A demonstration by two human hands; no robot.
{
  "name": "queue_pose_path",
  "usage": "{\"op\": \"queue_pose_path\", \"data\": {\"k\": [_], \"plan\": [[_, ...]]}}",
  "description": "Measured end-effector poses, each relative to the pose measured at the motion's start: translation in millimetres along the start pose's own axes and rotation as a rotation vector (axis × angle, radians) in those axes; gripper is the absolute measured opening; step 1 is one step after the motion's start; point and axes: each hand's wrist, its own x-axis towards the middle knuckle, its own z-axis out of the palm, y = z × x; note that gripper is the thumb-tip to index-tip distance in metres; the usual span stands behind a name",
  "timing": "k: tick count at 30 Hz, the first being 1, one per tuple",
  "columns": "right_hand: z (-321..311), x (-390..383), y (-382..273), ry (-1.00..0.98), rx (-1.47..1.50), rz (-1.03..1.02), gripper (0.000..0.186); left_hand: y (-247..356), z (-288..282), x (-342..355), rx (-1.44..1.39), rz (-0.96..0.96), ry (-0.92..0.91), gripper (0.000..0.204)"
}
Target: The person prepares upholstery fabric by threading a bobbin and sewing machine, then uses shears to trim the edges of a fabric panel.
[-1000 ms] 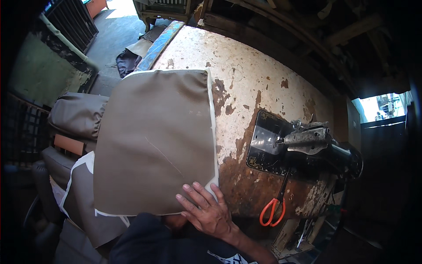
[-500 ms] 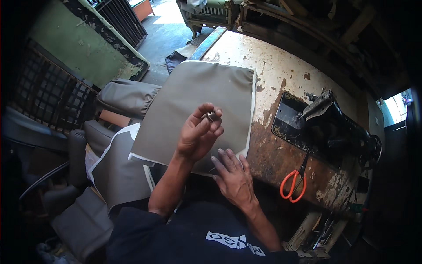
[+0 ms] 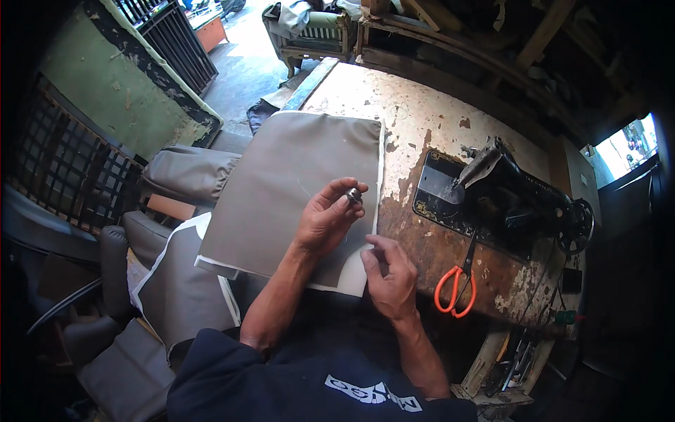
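Note:
My left hand (image 3: 327, 224) is closed on a small shiny metal bobbin case (image 3: 353, 195), pinched between thumb and fingertips. It is raised over a grey-brown leatherette panel (image 3: 302, 162) with white edges, spread on the table. At the panel's near right corner, the pale underside (image 3: 354, 273) shows. Beside that corner is my right hand (image 3: 392, 278), its fingers loosely bent and the thumb apart from the index finger. I see nothing held in it.
A black sewing machine (image 3: 520, 193) stands at the right of the worn wooden table (image 3: 408, 105). Orange-handled scissors (image 3: 457, 288) lie just in front of it. More grey upholstery pieces (image 3: 186, 281) are piled at the left. An open drawer with tools (image 3: 517, 359) sits at lower right.
My right hand has lifted off the panel and shifted right, its fingers curling from flat. The near corner's pale underside now shows. My left hand has turned the bobbin case, showing its shiny side.

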Motion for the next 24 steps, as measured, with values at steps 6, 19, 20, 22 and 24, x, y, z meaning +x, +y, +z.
{"op": "queue_pose_path", "data": {"k": [6,19,20,22,24], "plan": [[9.9,37.8,4.8,0.095,0.025,0.140,0.035,-6.9,-6.1,-0.7,0.028,-0.052,0.004,0.035],[7.4,36.5,8.3,0.176,0.031,0.081,0.010,-8.1,-4.5,2.1,0.013,-0.084,0.057,0.032],[6.0,36.3,8.3,0.171,0.043,0.079,0.009,-8.5,-4.9,2.0,0.027,-0.090,0.054,0.031],[4.7,35.8,8.7,0.176,0.064,0.080,0.009,-9.1,-6.3,1.5,0.036,-0.097,0.083,0.031],[4.1,36.0,7.1,0.180,0.086,0.080,0.010,-9.6,-10.6,0.4,0.045,-0.102,0.112,0.031]]}}
